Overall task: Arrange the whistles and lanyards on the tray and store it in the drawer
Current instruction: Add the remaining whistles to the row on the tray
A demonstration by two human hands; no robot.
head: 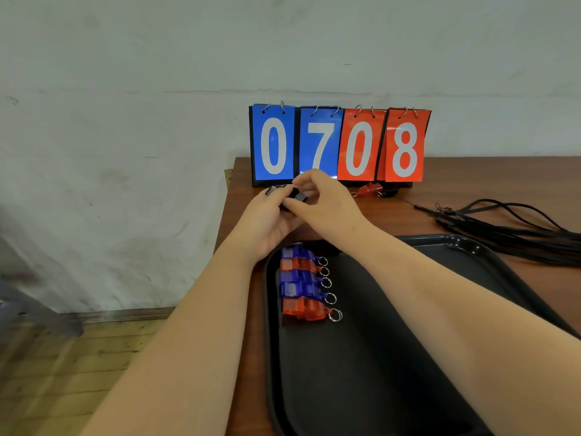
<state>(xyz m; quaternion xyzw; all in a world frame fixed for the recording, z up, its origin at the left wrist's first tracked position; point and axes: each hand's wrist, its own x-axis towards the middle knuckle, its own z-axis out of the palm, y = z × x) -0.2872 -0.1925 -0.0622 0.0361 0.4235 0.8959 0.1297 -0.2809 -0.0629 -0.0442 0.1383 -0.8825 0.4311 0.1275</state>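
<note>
Most of the tray's (452, 239) floor lies bare; a column of whistles (303, 284) takes only its left rim. The scoreboard (339, 146) walls the bench's (487, 174) back edge from the back-left corner, with a red whistle (367, 189) at its foot. Beyond the tray, lanyards (515, 231) sprawl toward the right edge.

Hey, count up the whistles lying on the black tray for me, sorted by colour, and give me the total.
Blue whistles: 3
Red whistles: 2
Total on the tray: 5
</note>
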